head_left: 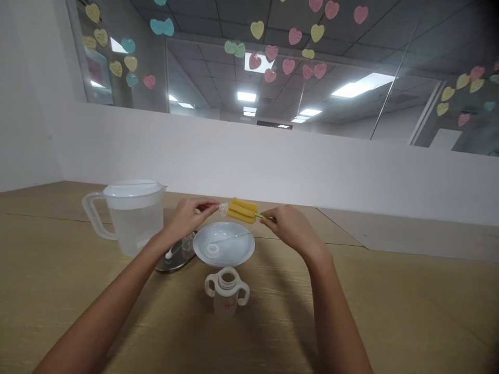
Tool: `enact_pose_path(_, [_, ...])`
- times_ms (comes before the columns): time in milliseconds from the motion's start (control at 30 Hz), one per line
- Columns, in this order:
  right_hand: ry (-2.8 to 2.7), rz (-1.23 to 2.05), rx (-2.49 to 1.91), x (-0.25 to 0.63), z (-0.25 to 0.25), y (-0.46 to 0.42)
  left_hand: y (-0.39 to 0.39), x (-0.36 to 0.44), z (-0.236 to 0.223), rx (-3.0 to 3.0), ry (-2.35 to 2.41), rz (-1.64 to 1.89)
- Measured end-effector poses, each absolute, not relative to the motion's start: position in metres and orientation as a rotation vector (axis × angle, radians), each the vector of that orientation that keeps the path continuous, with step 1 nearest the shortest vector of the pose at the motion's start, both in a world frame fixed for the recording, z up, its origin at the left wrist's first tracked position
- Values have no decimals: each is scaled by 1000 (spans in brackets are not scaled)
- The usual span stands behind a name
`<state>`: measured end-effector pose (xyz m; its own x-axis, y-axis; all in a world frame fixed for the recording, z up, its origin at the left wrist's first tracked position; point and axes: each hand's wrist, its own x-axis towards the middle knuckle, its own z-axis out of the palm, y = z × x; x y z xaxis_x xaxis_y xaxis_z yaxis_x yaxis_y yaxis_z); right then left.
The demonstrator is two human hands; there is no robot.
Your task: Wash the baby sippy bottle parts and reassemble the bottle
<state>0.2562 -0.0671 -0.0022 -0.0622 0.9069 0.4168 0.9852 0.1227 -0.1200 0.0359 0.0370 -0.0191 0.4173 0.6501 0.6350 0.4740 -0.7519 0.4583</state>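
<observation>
Above a white bowl (202,254), my right hand (290,228) grips the thin green handle of a yellow sponge bottle brush (242,210). My left hand (195,214) pinches a small clear piece (223,209) at the far end of the sponge; whether it is a bottle nipple or a bit of clear plastic, I cannot tell. A white ring (212,251) lies in the bowl. In front of the bowl stands an upright baby bottle (226,298) with two handles, its mouth uncovered.
To the left stands a lidded plastic pitcher (136,223) with a big handle. Partly behind my left forearm is a dark metal tray (171,266), bearing a clear cap (187,244) and a small white-tipped piece (168,255). A white wall (249,166) rises behind the table.
</observation>
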Motion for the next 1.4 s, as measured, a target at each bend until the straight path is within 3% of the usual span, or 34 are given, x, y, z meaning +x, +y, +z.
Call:
enact_pose_path(233, [-2037,-353,-1746,249,-3,-64,22,42,-16,2391,945,1436])
enact_pose_path(567, [-2094,-179,-1700,245,1,-71,22,36,-16,2432,735,1539])
enact_pose_path(1400, [-2154,319,-1691,254,-5,-62,24,31,-16,2636,499,1208])
